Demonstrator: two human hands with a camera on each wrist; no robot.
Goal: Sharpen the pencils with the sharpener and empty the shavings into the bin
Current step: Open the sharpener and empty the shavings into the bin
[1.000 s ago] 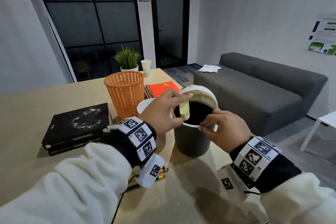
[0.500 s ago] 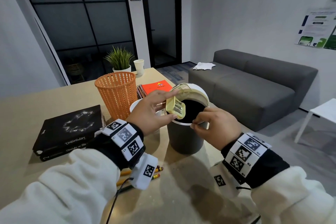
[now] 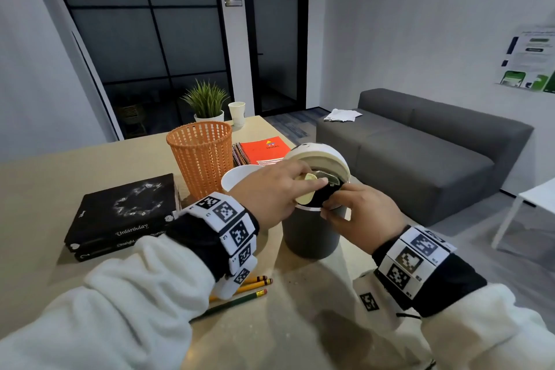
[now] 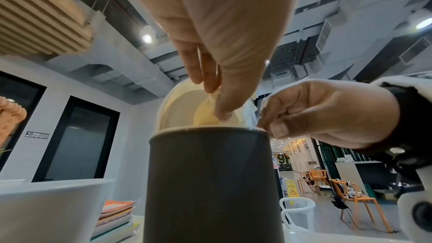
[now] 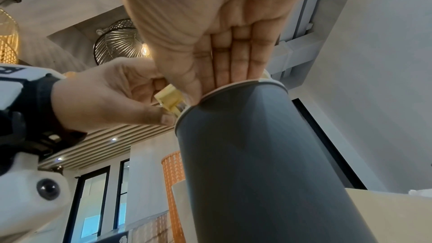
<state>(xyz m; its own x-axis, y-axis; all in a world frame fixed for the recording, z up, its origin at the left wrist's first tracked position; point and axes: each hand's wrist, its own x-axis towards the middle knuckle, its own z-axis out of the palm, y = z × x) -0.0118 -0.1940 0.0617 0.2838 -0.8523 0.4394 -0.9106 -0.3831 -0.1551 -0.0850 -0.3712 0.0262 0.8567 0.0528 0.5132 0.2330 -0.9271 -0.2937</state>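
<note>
A dark grey bin (image 3: 309,234) stands on the table with its white lid (image 3: 315,156) tilted up at the back. My left hand (image 3: 279,189) pinches the pale yellow sharpener (image 3: 304,198) between thumb and fingers, low over the bin's dark mouth. A clear part of the sharpener shows just beyond the fingertips. The left wrist view shows the sharpener (image 4: 205,115) just above the rim. My right hand (image 3: 360,213) grips the bin's near rim, thumb outside; in the right wrist view its fingers (image 5: 233,58) reach over the rim. Several pencils (image 3: 252,284) lie under my left wrist.
An orange mesh basket (image 3: 199,156) and a white cup (image 3: 237,180) stand just left of the bin. Black books (image 3: 126,213) lie further left, a red notebook (image 3: 264,149) behind. The table's edge runs right of the bin, with a grey sofa (image 3: 420,153) beyond.
My left hand lifted and turned the sharpener at the bin's mouth, then lowered it back over the opening. The right hand stayed on the rim.
</note>
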